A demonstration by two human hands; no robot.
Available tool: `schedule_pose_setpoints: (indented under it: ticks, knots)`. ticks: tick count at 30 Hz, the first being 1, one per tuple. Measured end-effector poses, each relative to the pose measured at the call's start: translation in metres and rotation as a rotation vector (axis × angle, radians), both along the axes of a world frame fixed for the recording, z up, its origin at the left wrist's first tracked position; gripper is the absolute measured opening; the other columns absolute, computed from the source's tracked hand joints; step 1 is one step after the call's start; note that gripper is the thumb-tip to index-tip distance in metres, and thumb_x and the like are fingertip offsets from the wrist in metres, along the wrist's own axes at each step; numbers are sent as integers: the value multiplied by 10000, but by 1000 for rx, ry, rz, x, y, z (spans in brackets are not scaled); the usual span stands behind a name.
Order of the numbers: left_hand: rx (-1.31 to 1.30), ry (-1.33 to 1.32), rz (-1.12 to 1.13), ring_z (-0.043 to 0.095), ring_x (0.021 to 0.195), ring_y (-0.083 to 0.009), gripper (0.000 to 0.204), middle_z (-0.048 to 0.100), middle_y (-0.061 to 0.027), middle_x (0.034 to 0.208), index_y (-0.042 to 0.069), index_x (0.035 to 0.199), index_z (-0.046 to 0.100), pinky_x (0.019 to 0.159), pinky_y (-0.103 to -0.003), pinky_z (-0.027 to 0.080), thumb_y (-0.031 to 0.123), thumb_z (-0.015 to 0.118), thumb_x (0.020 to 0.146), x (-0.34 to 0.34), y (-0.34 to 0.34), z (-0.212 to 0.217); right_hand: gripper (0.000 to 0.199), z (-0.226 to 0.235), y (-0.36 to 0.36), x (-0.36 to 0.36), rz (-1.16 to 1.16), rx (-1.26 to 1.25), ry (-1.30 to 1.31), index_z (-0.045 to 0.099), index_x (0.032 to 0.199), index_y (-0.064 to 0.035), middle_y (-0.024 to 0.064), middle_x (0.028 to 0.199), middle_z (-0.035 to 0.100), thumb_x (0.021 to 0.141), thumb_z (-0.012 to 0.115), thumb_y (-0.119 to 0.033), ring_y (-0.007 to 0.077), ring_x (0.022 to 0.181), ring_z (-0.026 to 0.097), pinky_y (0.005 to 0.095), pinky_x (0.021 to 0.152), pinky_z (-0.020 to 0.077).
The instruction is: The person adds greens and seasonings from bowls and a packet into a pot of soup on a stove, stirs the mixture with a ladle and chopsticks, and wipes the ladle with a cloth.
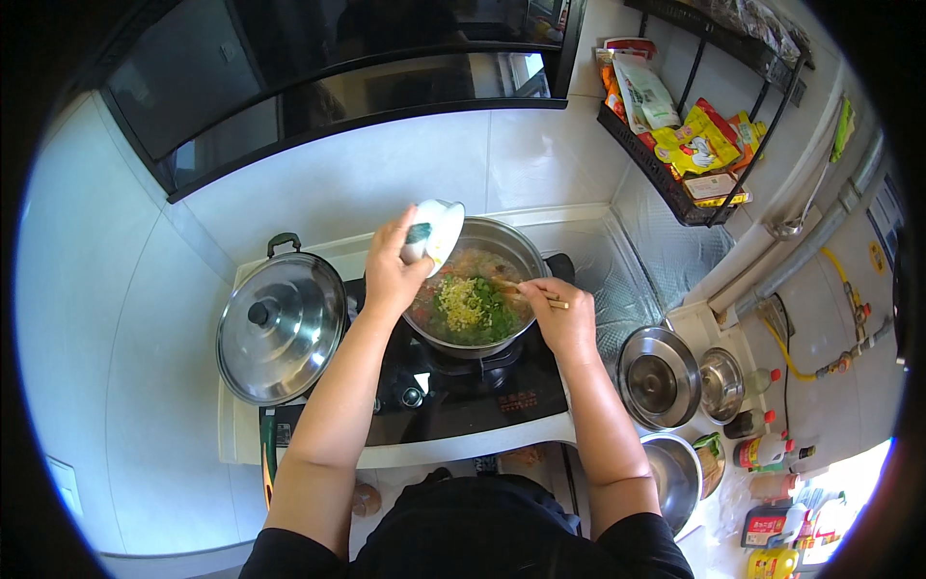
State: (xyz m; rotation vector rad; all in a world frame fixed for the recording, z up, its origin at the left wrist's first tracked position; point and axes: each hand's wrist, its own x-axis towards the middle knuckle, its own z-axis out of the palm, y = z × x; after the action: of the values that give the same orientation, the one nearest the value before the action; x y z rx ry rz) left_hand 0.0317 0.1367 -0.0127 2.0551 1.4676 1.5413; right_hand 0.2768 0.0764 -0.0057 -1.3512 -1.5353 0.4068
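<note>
A steel pot (532,253) stands on the black stove (453,405), filled with broth, chopped green leaves (494,318) and a yellow chopped heap (464,303). My left hand (391,265) grips a small white bowl (442,230) with a dark green patch, tipped on its side above the pot's left rim. Some yellow bits cling near the bowl's lip. At the right rim my right hand (567,314) is closed around wooden chopsticks (507,286), whose lower ends reach into the pot; their tips are hard to make out.
A domed steel lid (280,328) lies left of the pot. Steel bowls (659,376) and several bottles (764,451) line the right counter. A black wall rack (666,164) holds food packets. A ladle (789,228) hangs at the right, and the range hood (386,87) overhangs the back.
</note>
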Motion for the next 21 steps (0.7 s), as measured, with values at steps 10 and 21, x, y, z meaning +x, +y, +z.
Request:
schedule_pose_setpoints:
  ticks: [10,21]
  knots:
    - [-551,-966,-227,586,1017,-196,542,546,-104,1200,82,1351,418,808,-402,513,69,542,824,-19,-20,17,145,35,-14,2,-25,-11,138,696,828,-10,129,712,675,790,692,-150,167,634,659,267,606,500]
    - [-549,-1036,-203,590,1039,-212,488,577,-104,1173,86,1320,442,790,-404,512,203,542,857,-28,-34,10,180,30,-25,4,298,-251,-139,710,806,-43,133,695,664,753,727,-214,233,614,654,302,589,497]
